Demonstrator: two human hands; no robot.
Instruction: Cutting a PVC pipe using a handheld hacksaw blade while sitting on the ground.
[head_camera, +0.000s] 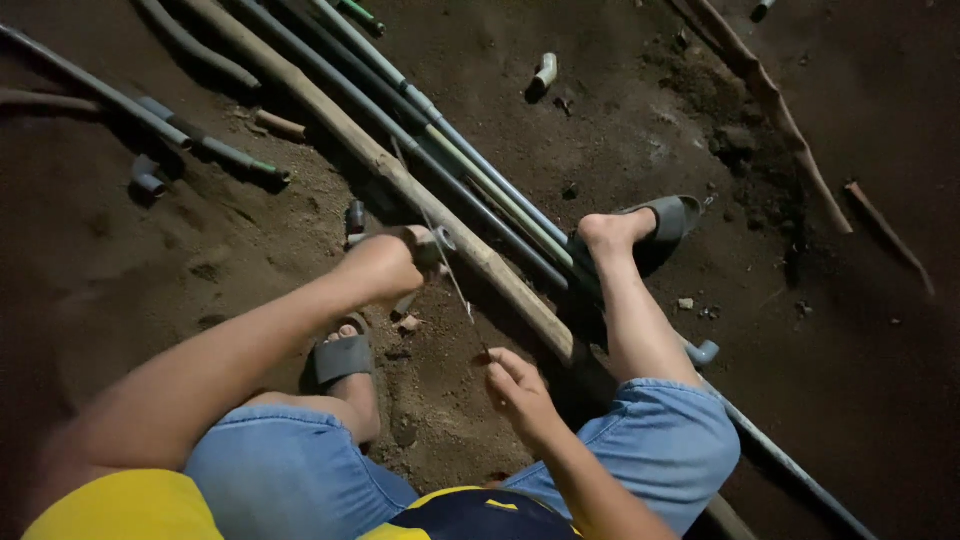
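A thin, pale, taut cord (455, 280) runs diagonally through the middle of the frame, crossing a long tan wooden pole (400, 180) that lies on the dark dirt floor (150, 260) beside grey plastic pipes (470, 165). The left hand (395, 258) is clenched on the cord's upper end. The right hand (515, 385), just below centre, pinches its lower end with the fingertips together.

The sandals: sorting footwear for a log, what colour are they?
Grey sandals, clearest in the head view.
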